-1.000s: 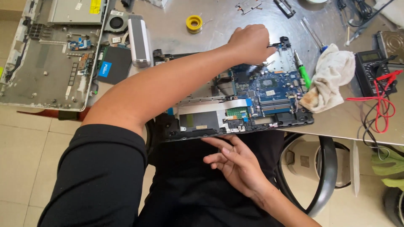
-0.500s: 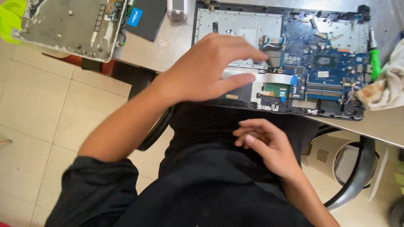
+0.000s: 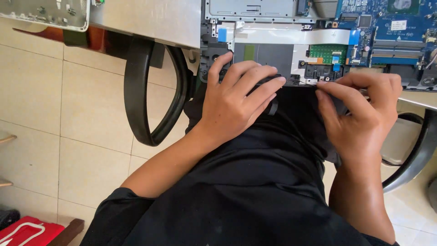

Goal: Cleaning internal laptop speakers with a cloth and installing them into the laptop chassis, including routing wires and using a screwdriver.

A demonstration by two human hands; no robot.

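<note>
Both hands grip the near edge of the opened laptop chassis (image 3: 291,54): left hand (image 3: 234,98) fingers curled over the touchpad area, right hand (image 3: 359,111) pinching the rim. Chassis overhangs the table (image 3: 145,20) edge above the lap, likely steadied for access. Blue motherboard (image 3: 387,27) exposed.

Single head view, looking steeply down from above the opened laptop base (image 3: 291,50), close in. Laptop along the upper edge, tabletop (image 3: 150,23) left of it, both hands and lap just below it, tiled floor (image 3: 59,136) well left of it.
</note>
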